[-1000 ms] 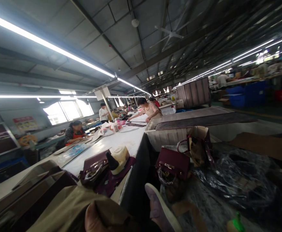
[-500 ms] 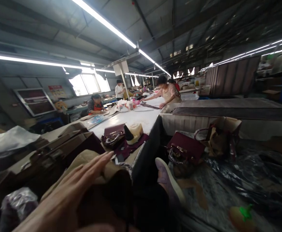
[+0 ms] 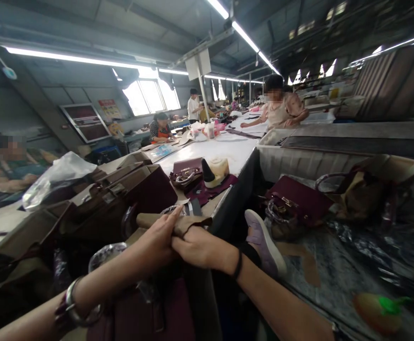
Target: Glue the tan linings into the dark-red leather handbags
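Note:
A maroon handbag [image 3: 143, 312] rests on my lap at the bottom of the head view, its tan lining [image 3: 196, 222] folded up at the far rim. My left hand [image 3: 162, 232] lies over this lining, fingers close together and pressing it from the left; its thumb is hidden. Against it, my right hand [image 3: 203, 246] grips the lining's near edge with curled fingers. The two hands touch above the bag. Plastic-wrapped handles [image 3: 107, 253] show beside my left forearm.
More maroon handbags [image 3: 150, 189] crowd the left. On the white table [image 3: 200, 154] stand a glue bottle with a black nozzle [image 3: 216, 173] and another bag [image 3: 187, 173]. At right are a maroon bag [image 3: 295, 199], plastic sheeting [image 3: 370, 255] and a bin [image 3: 292, 163]. Several co-workers sit or stand around.
My right hand has come into clear view on the lining beside my left. My left hand has drawn farther forward, and the view has tilted down and turned left.

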{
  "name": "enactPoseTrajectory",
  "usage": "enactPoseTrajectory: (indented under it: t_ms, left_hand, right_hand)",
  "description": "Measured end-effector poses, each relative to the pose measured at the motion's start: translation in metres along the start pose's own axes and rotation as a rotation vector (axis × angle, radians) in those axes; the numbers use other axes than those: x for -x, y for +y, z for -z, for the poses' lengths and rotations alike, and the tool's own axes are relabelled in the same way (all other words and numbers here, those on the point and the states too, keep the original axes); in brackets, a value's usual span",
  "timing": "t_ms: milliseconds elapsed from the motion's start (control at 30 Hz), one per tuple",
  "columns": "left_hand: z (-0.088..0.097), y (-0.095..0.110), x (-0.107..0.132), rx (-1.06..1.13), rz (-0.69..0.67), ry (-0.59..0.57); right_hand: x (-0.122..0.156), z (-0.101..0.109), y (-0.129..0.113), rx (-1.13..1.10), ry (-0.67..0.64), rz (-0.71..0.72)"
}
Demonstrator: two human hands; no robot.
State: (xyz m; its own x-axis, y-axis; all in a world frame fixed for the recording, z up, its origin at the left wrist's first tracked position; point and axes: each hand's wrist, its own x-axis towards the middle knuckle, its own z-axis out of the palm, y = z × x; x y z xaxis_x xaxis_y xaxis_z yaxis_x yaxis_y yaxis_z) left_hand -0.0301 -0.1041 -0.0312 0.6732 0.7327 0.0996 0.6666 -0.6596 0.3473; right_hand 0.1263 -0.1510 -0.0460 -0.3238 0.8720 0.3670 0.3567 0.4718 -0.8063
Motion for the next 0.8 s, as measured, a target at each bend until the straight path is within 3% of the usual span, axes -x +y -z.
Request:
enactPoseTrajectory:
  t_ms: [67,167,267,400,533,700,800]
  left_hand:
    - [0.004,0.001,-0.005,0.024,0.078,-0.091]
    - [0.011,0.004,-0.011,0.101,0.185,-0.250]
    - [0.014,0.006,-0.014,0.099,0.222,-0.262]
    - [0.010,0.005,-0.013,-0.009,0.191,-0.194]
    - [0.009,0.002,-0.005,0.014,0.129,-0.060]
    - [0.016,0.003,0.007,0.146,0.168,-0.152]
    - [0.018,0.000,0.009,0.081,0.234,-0.123]
  right_hand:
    - [0.016,0.013,-0.001,-0.024,0.030,-0.066]
    - [0.040,0.023,0.009,0.038,0.183,-0.279]
    - [0.050,0.012,0.028,0.146,0.242,-0.389]
    - [0.033,-0.015,0.050,0.105,0.250,-0.346]
    - [0.007,-0.030,0.054,0.044,0.304,-0.219]
    - [-0.002,-0.035,0.052,0.046,0.354,-0.093]
    - [-0.002,-0.037,0.049,0.072,0.357,-0.076]
